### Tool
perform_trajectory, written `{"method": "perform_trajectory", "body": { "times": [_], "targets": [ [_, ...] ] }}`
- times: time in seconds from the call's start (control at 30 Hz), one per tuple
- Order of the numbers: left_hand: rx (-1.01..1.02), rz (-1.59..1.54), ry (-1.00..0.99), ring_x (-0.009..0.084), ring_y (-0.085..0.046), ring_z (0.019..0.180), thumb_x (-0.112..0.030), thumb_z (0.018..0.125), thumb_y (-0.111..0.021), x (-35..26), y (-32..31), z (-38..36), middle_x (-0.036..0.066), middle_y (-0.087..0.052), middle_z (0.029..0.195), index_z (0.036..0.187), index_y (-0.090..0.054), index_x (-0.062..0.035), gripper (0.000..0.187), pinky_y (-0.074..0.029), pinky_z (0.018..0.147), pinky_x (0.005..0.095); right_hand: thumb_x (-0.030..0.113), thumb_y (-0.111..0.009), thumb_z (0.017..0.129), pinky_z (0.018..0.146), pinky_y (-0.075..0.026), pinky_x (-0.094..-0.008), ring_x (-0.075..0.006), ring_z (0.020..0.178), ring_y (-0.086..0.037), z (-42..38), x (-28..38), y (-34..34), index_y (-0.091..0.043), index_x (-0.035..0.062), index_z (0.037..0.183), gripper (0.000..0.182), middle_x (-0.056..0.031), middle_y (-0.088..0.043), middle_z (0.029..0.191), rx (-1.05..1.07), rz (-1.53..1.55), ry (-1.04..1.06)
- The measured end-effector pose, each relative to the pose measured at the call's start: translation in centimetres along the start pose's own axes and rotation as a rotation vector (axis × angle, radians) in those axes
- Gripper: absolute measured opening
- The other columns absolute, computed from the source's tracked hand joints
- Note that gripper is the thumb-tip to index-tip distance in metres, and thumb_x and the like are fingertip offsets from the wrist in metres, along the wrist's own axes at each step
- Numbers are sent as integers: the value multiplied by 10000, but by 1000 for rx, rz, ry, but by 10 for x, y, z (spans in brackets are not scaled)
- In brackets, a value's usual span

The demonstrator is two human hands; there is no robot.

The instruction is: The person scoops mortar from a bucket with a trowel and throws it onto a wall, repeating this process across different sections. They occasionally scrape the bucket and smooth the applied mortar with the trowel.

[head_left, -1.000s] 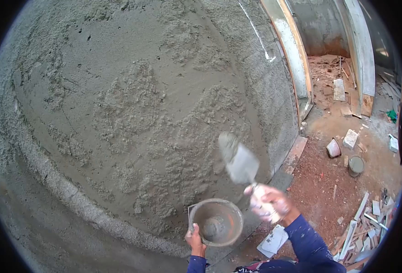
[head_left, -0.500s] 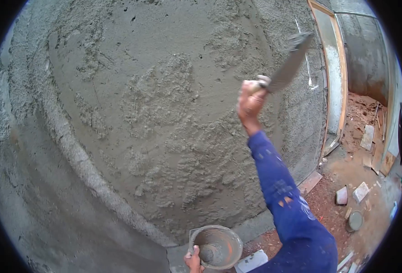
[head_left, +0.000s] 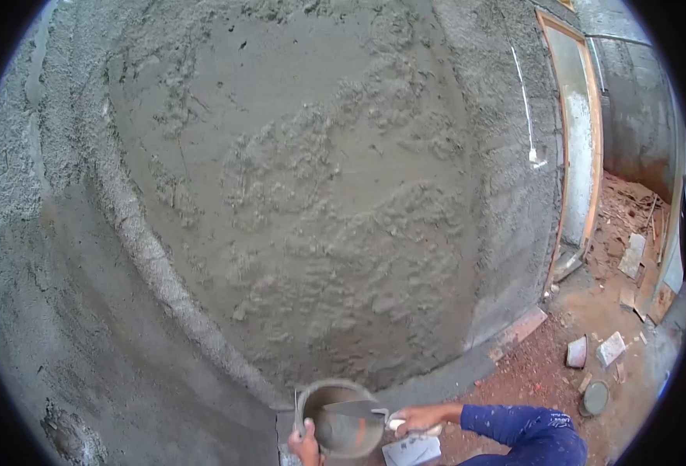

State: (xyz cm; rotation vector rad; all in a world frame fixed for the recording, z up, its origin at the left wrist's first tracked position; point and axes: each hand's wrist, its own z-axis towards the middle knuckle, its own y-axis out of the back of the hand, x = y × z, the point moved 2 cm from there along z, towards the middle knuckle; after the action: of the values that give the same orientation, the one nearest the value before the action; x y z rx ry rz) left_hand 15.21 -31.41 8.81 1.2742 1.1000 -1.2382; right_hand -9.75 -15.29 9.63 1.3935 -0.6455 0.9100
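At the bottom of the view my left hand (head_left: pixel 305 446) grips the left rim of a bucket (head_left: pixel 302 396) with some grey mortar inside. My right hand (head_left: pixel 421 419) is closed round the handle of a trowel (head_left: pixel 355 407), just right of the bucket. The trowel's blade reaches over the rim into the bucket's opening. In front of me stands a wall (head_left: pixel 343 225) coated with rough, lumpy wet mortar, smoother near its top.
A wood-framed doorway (head_left: pixel 598 147) is at the right. On the reddish ground lie a small white container (head_left: pixel 576 352), a pale block (head_left: pixel 610 349) and a round grey container (head_left: pixel 595 398). Another pale block (head_left: pixel 411 452) lies beside the bucket.
My right hand has come down from high at the wall to the bucket, bringing the trowel blade into its opening. My left hand still holds the rim, and the bucket sits slightly further left in view.
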Motion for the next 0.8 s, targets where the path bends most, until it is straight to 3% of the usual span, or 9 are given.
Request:
{"method": "perform_trajectory", "body": {
  "times": [0.03, 0.1, 0.27, 0.33, 0.43, 0.47, 0.57, 0.6, 0.8],
  "targets": [
    [83, -3, -128, 98, -551, 743, -234, 868, -738, 6, -2, 11, 39, -665, 841, 986, -697, 37, 299, -479, 666, 303, 239, -623, 876, 658, -531, -418, -359, 759, -666, -9, 4, -12, -590, -4, 1065, 310, -199, -669, 883, 269, 285, -395],
    [210, 2, -318, 94, -536, 755, -219, 870, -729, -2, -12, 25, 30, -666, 853, 1017, -690, 51, 310, -481, 672, 316, 204, -626, 860, 638, -528, -418, -345, 737, -668, 11, -11, -18, -637, -8, 952, 231, -206, -678, 858, 34, 309, -333],
    [434, 102, -575, 129, -612, 1028, -142, 887, -681, -76, -35, 47, 103, -702, 1127, 1221, -634, 46, 386, -476, 900, 305, 145, -571, 796, 709, -536, -430, -341, 758, -654, 60, 75, -56, -664, 16, 777, 160, -181, -653, 757, -87, -828, 84],
    [474, -20, -483, 132, -609, 976, -121, 916, -639, -115, -30, 51, 83, -704, 1075, 1214, -637, 40, 339, -478, 896, 314, 119, -526, 830, 787, -539, -418, -339, 817, -660, 38, 94, -52, -662, 42, 827, 156, -163, -645, 746, -83, -823, 216],
    [464, -101, -592, 129, -602, 977, -174, 924, -658, -126, -19, 56, 69, -699, 1077, 1231, -629, 38, 374, -465, 904, 307, 130, -513, 863, 658, -547, -422, -317, 757, -662, 35, 115, 2, -624, 3, 992, 212, -180, -662, 887, -92, -835, -194],
    [486, -141, -582, 130, -599, 975, -180, 922, -666, -130, -15, 50, 66, -698, 1079, 1234, -629, 36, 381, -460, 904, 302, 126, -497, 861, 612, -534, -417, -320, 695, -643, 34, 127, -1, -593, -55, 993, 244, -203, -635, 760, -436, -1045, -162],
    [504, -255, -563, 124, -590, 973, -193, 918, -682, -140, -12, 51, 57, -693, 1084, 1240, -630, 31, 396, -450, 899, 288, 111, -481, 864, 575, -520, -423, -316, 642, -624, 32, 135, -31, -579, -75, 950, 227, -200, -613, 728, -400, -1222, 189],
    [503, -300, -531, 118, -583, 973, -200, 915, -691, -144, -16, 55, 50, -688, 1087, 1242, -630, 29, 404, -445, 894, 279, 92, -491, 854, 570, -522, -421, -323, 649, -632, 26, 143, -32, -577, -59, 923, 187, -179, -613, 754, -225, -708, -203],
    [538, -380, -447, 93, -561, 888, -212, 925, -691, -129, -12, 55, 23, -663, 1002, 1170, -654, 24, 342, -450, 806, 260, 102, -559, 814, 604, -545, -426, -368, 706, -659, 47, 160, -36, -609, -40, 826, 150, -212, -622, 683, -364, -866, -85]
  ]
}}
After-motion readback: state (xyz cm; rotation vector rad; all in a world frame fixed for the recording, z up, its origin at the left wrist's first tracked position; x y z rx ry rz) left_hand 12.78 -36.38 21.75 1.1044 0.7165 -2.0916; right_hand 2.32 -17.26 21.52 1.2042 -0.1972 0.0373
